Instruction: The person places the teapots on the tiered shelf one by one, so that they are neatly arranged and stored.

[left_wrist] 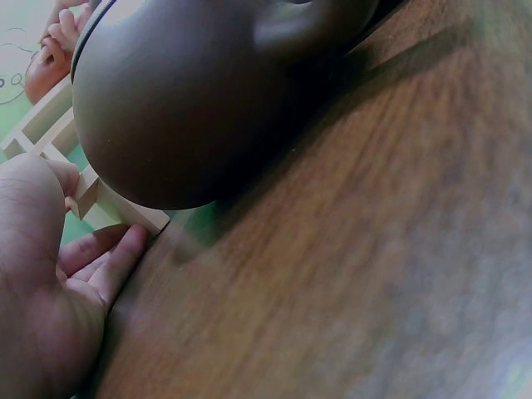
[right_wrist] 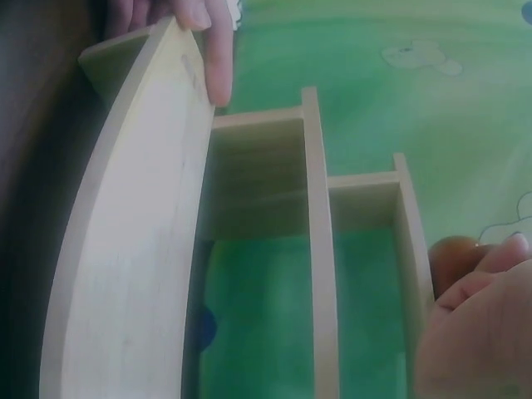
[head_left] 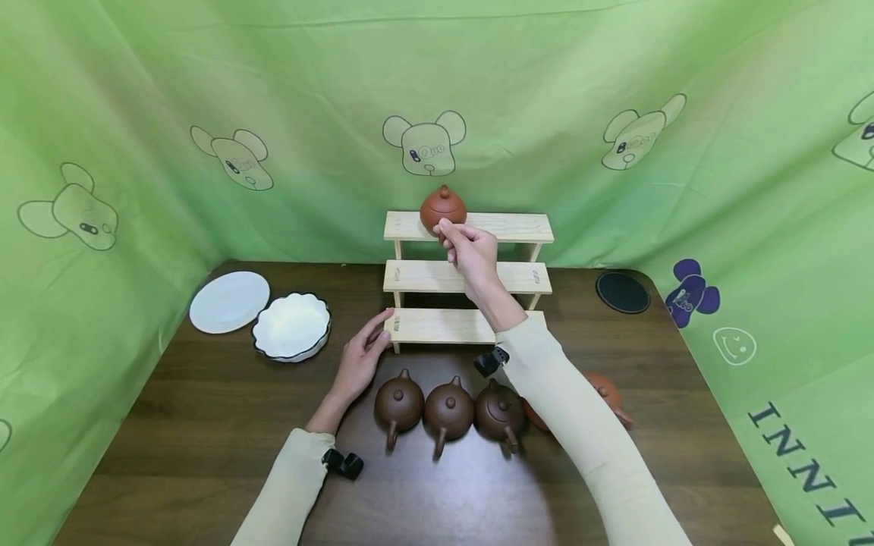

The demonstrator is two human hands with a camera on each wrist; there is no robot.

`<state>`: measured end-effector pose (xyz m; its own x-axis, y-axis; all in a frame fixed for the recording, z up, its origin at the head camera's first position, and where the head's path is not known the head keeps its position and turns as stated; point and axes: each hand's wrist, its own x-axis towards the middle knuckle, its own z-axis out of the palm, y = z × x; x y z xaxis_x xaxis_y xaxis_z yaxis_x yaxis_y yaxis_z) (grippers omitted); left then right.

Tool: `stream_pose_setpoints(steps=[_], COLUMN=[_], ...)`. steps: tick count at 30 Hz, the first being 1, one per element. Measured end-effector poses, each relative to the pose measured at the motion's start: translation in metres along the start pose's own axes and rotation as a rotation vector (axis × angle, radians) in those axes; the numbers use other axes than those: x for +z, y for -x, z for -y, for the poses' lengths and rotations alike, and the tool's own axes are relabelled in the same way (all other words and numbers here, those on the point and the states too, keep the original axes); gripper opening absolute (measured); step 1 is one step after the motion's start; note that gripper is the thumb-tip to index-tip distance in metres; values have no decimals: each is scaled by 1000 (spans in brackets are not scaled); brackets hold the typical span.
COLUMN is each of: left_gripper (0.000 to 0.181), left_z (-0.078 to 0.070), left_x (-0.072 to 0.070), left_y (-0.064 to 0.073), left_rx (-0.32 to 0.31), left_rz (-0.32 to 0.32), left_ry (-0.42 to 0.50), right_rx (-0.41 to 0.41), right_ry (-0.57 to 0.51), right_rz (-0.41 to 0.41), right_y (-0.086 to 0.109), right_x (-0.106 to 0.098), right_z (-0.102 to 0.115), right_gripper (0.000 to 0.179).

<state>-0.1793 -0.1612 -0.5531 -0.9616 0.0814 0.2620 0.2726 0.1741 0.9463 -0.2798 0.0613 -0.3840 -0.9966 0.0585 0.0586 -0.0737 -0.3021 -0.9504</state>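
Though unclear, right grip [head_left: 473, 254] holds teapot [head_left: 444, 205].

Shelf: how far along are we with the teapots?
Done: the shelf stands set up, but no teapot sits there unheld. In hand: the right hand pinches a reddish teapot at the top step; the left hand holds the end of the bottom step. Apparently remaining: three dark teapots on the table, plus reddish pottery partly behind the right sleeve.
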Motion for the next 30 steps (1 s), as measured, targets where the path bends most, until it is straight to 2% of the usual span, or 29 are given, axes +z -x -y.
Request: stream_pose_setpoints(steps=[6, 9, 12, 13, 15, 19, 22, 25, 30], left_gripper=[45, 45, 43, 43, 44, 45, 44, 44, 45], left_z=[-6, 6, 29, 27, 13, -14, 3, 9, -5], left_x=[1, 0, -2, -2, -1, 2, 0, -2, -1], left_y=[0, -3, -7, -7, -5, 0, -3, -3, 0], left_rx=[-23, -22, -7, -17, -46, -47, 4, 30, 11], left_rz=[2, 4, 5, 6, 10, 7, 0, -3, 3], left_ry=[-42, -16, 41, 50, 67, 33, 23, 24, 22], right_rx=[47, 55, 55, 57, 54, 48, 45, 43, 36], right_ry=[29, 60, 93, 97, 105, 111, 119, 129, 137], right_rz=[43, 67, 70, 68, 63, 47, 42, 46, 58], right_y=[-2, -2, 0, 0, 2, 5, 8, 13, 23], right_x=[-8, -14, -19, -21, -24, -34, -41, -47, -58], right_z=[2, 3, 5, 5, 6, 6, 8, 11, 17], right_gripper=[19, 17, 17, 17, 17, 13, 12, 14, 15])
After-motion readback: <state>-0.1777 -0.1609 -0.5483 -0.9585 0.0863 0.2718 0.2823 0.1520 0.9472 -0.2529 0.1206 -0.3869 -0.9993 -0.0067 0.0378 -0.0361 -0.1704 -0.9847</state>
